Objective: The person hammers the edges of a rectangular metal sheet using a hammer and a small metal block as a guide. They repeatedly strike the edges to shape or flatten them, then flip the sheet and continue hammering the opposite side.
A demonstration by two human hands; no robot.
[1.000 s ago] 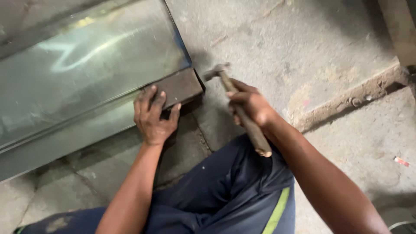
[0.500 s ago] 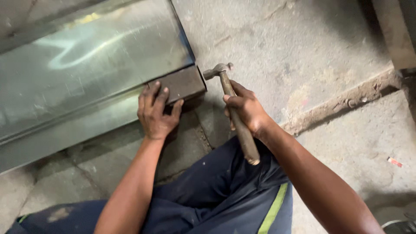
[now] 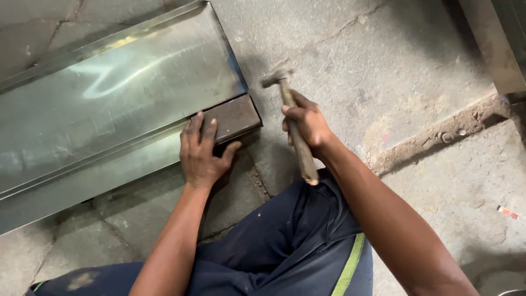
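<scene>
Head view, looking down at a concrete floor [image 3: 383, 49], cracked and stained. A folded metal sheet [image 3: 109, 104] fills the upper left of the frame, shiny, its near edge bent into a low lip.

Left hand [image 3: 201, 153], centre of frame: palm down, fingers spread flat and pressing on a dark rusty steel block [image 3: 234, 116] that sits on the sheet's right end, at the corner. Not curled around it, only bearing down.

Right hand [image 3: 307, 123], just right of centre: fingers wrapped tight round the wooden handle of a hammer [image 3: 290, 118]. Hammer head is up at centre top, off the floor's surface as far as can be told, near the block's right end but apart from it. Handle butt points down toward the lap.

Person sits low, dark trousers [image 3: 290, 241] with a yellow-green stripe at bottom centre.

Risks, as judged: the left fingertips lie close to the block's struck end, so a glancing blow could catch them. Thin sheet edge is likely sharp near the left wrist. If the pressing hand lets up, the block may skid on the slick metal and the fold go crooked.

Upper right: edge of another metal piece [image 3: 501, 44], well apart.
</scene>
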